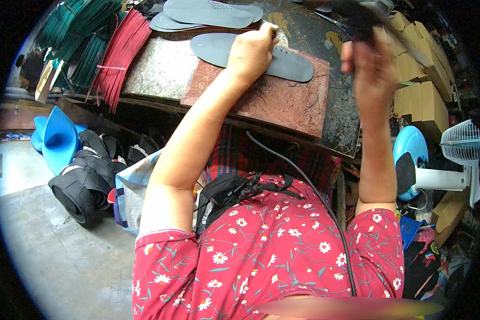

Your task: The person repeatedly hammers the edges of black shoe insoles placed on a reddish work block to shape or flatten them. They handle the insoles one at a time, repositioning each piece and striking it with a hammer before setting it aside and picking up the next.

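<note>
A grey shoe insole (293, 66) lies on a reddish stone slab (282, 106) on the workbench. My left hand (250, 56) is closed in a fist over the insole's middle, around a short upright tool that its fingers mostly hide. Small holes show in the insole just right of that fist. Raised at the right, my right hand (374, 69) grips a dark tool (364, 24), smeared by motion so its exact kind does not show. More grey insoles (210, 13) are stacked at the bench's far side.
Bundled red strips (120, 53) and dark green strips (74, 37) lie at the far left. Yellowish boxes (421, 104) stack at the right, above a white fan (458, 141). Black straps (82, 186) and blue foam pieces (58, 141) sit left of me. A cable (304, 176) runs down my front.
</note>
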Demonstrator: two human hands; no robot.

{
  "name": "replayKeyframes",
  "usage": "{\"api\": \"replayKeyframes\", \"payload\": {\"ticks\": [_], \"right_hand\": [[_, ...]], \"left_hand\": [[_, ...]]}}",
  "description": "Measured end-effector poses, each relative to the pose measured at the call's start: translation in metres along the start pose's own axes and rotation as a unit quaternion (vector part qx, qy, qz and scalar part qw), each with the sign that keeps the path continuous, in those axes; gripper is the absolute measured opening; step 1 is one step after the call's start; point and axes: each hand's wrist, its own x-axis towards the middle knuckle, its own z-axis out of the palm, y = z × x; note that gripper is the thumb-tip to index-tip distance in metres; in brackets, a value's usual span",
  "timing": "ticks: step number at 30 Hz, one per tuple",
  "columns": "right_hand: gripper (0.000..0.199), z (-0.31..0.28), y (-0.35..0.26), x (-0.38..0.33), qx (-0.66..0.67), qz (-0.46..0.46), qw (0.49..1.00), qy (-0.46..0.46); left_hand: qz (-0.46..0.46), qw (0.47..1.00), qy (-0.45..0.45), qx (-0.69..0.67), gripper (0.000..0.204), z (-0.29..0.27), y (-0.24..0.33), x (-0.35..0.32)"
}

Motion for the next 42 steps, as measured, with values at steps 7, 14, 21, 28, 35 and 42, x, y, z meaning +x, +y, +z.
{"api": "replayKeyframes", "payload": {"ticks": [7, 14, 21, 28, 35, 42], "right_hand": [[0.045, 0.011, 0.095, -0.056, -0.169, 0.226, 0.949, -0.142], [0.031, -0.025, 0.025, -0.012, 0.03, 0.142, 0.989, -0.032], [0.037, 0.013, 0.032, -0.021, -0.185, 0.108, 0.97, -0.113], [0.042, 0.002, 0.084, -0.056, -0.191, 0.219, 0.949, -0.123], [0.033, -0.022, 0.005, -0.008, 0.095, 0.048, 0.993, 0.049], [0.038, 0.006, 0.073, -0.051, -0.139, 0.205, 0.962, -0.112]], "left_hand": [[-0.276, 0.876, 0.046, -0.393, 0.01, 0.003, -0.012, 0.001], [-0.126, 0.977, 0.007, -0.172, 0.025, -0.003, -0.007, 0.0], [0.043, 0.999, -0.019, 0.014, 0.021, 0.006, 0.01, 0.001], [-0.241, 0.894, 0.016, -0.376, 0.022, 0.013, -0.011, 0.002], [-0.046, 0.99, 0.009, -0.137, 0.023, 0.007, 0.0, 0.003], [-0.115, 0.979, 0.036, -0.162, 0.02, 0.012, 0.011, 0.005]]}}
